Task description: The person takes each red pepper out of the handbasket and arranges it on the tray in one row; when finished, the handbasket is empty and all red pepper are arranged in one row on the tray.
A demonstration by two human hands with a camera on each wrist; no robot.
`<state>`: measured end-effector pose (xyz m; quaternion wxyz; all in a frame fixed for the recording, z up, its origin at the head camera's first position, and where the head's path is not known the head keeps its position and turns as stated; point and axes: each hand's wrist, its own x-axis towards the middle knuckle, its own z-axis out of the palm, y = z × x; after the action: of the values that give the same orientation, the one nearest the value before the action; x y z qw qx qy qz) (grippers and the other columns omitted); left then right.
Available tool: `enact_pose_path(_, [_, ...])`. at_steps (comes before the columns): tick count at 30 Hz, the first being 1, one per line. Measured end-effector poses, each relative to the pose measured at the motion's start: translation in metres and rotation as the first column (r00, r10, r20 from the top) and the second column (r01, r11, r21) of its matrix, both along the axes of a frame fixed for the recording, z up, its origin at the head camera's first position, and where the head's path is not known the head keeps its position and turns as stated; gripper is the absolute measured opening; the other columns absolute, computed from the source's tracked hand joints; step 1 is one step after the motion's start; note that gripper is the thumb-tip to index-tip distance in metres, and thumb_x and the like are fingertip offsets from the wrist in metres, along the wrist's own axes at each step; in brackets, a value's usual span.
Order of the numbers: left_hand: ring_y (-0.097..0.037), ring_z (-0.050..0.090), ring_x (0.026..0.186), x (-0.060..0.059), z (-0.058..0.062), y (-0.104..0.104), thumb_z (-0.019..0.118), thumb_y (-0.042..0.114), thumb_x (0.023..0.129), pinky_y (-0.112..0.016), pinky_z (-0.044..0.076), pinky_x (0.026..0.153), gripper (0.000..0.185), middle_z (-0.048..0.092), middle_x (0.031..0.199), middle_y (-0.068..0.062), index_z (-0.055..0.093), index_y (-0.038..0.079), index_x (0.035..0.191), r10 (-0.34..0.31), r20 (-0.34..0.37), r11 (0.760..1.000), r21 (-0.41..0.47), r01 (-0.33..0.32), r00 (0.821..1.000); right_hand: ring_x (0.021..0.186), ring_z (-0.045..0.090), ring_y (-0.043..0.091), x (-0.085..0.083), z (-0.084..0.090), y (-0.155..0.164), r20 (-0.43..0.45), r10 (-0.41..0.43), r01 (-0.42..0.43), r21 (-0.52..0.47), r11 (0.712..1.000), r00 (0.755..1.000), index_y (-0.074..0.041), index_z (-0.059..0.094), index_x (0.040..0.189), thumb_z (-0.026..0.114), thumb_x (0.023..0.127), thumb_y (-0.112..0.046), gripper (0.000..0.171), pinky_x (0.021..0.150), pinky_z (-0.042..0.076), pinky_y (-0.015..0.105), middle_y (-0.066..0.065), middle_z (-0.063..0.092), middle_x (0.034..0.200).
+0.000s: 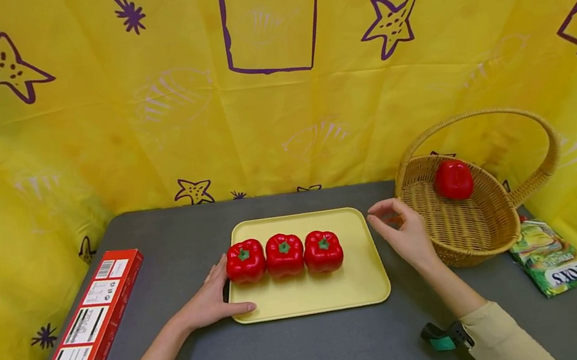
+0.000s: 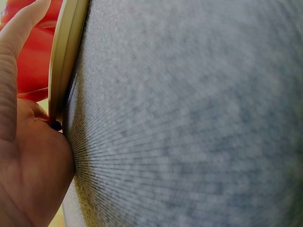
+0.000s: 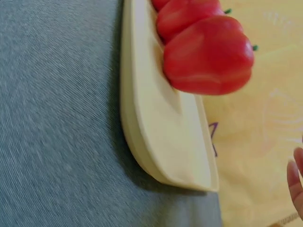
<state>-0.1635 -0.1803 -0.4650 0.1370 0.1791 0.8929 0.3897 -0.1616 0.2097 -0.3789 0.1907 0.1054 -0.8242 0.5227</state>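
Our left hand (image 1: pixel 211 300) rested flat against the left edge of the tray (image 1: pixel 359 281), fingers straight and thumb laid along its front corner, gripping nothing. Our right hand (image 1: pixel 406 237) hovered just off the tray's right edge, fingers loosely curled and empty, apart from everything. On the tray three peppers (image 1: pixel 284 255) sat upright in one row running left to right, touching one another, stems up. The leftmost pepper lay just beside the left hand's fingertips; the rightmost stood farther from the right hand. Right of the tray, a basket (image 1: pixel 469 227) held a fourth pepper (image 1: pixel 453 179), just behind the right hand.
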Motion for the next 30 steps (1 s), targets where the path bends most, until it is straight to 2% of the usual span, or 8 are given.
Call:
enact_pose_path(4, [-0.044, 0.0, 0.135, 0.0, 0.0, 0.0, 0.073, 0.054, 0.067, -0.066, 0.01, 0.102, 0.111, 0.004, 0.152, -0.018, 0.01, 0.011, 0.148, 0.006, 0.007, 1.0, -0.005, -0.006, 1.0, 0.076, 0.056, 0.016, -0.001, 0.004, 0.009, 0.03, -0.085, 0.087, -0.065, 0.994, 0.996, 0.005, 0.063, 0.095, 0.067, 0.082, -0.003, 0.015, 0.063, 0.047, 0.017, 0.017, 0.061, 0.087])
enact_pose_path(9, [-0.045, 0.0, 0.135, 0.0, 0.0, 0.0, 0.073, 0.054, 0.068, -0.066, 0.01, 0.101, 0.111, 0.004, 0.152, -0.017, 0.01, 0.012, 0.148, 0.007, 0.012, 1.0, -0.009, -0.007, 1.0, 0.077, 0.057, 0.009, -0.004, 0.005, 0.023, 0.059, -0.167, 0.171, -0.071, 0.983, 0.984, 0.003, 0.064, 0.095, 0.067, 0.082, -0.006, 0.016, 0.064, 0.047, 0.014, 0.013, 0.062, 0.089])
enact_pose_path(15, [-0.045, 0.0, 0.135, 0.0, 0.0, 0.0, 0.073, 0.054, 0.068, -0.067, 0.01, 0.101, 0.11, 0.004, 0.152, -0.018, 0.01, 0.012, 0.148, 0.008, 0.015, 1.0, -0.01, -0.008, 1.0, 0.079, 0.059, 0.008, -0.017, -0.006, 0.05, 0.093, -0.254, 0.258, -0.033, 0.965, 0.963, -0.009, 0.067, 0.096, 0.069, 0.082, -0.02, 0.018, 0.06, 0.048, 0.015, 0.0, 0.065, 0.091])
enact_pose_path(20, [-0.04, 0.0, 0.137, 0.0, -0.001, 0.0, 0.074, 0.052, 0.068, -0.063, 0.008, 0.104, 0.109, 0.006, 0.152, -0.017, 0.012, 0.012, 0.148, -0.005, -0.015, 1.0, 0.006, 0.005, 1.0, 0.081, 0.058, 0.008, -0.019, 0.003, 0.066, 0.139, -0.321, 0.316, 0.058, 0.947, 0.937, -0.015, 0.067, 0.097, 0.068, 0.083, -0.031, 0.022, 0.06, 0.045, 0.016, -0.004, 0.065, 0.09])
enact_pose_path(26, [-0.04, 0.0, 0.137, 0.0, -0.001, -0.001, 0.074, 0.052, 0.067, -0.062, 0.007, 0.104, 0.109, 0.006, 0.152, -0.017, 0.012, 0.012, 0.148, -0.009, -0.023, 1.0, 0.016, 0.009, 1.0, 0.081, 0.058, 0.008, -0.019, 0.017, 0.083, 0.209, -0.337, 0.306, 0.167, 0.937, 0.918, -0.015, 0.065, 0.104, 0.066, 0.083, -0.038, 0.031, 0.059, 0.045, 0.019, 0.001, 0.064, 0.091])
enact_pose_path(30, [-0.042, 0.0, 0.136, 0.0, -0.002, -0.001, 0.074, 0.053, 0.067, -0.063, 0.008, 0.103, 0.11, 0.006, 0.152, -0.017, 0.012, 0.012, 0.148, -0.008, -0.018, 1.0, 0.014, 0.008, 1.0, 0.082, 0.057, 0.012, -0.019, 0.027, 0.096, 0.265, -0.305, 0.241, 0.248, 0.938, 0.915, -0.013, 0.061, 0.112, 0.063, 0.084, -0.043, 0.041, 0.061, 0.046, 0.024, 0.004, 0.061, 0.097])
